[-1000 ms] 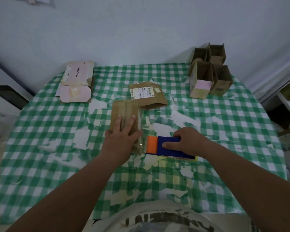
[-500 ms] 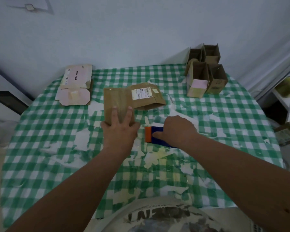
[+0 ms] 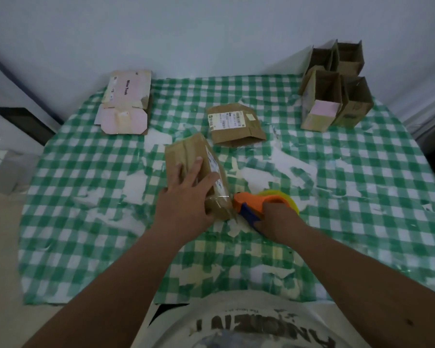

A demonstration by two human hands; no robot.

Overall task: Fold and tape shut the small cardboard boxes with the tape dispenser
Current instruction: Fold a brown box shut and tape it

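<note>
Green-and-white checked cloth (image 3: pixel 86 197), worn through in white patches, covered the table below a pale wall. On it the left hand (image 3: pixel 186 197) lay with straight, spread fingers pressing on the top of a small brown cardboard box (image 3: pixel 191 156), which sat tilted near the middle of the table. Just right of it, the right hand (image 3: pixel 279 222) was curled round the blue handle of the tape dispenser (image 3: pixel 251 202), whose orange head touched the box's near corner; a clear strip there looked like tape, though the blur left it uncertain. Behind lay a flattened brown box with a white label (image 3: pixel 234 124), farther left a flat pinkish carton (image 3: pixel 126 104), and at the far right corner a cluster of open upright boxes (image 3: pixel 337 89).
</note>
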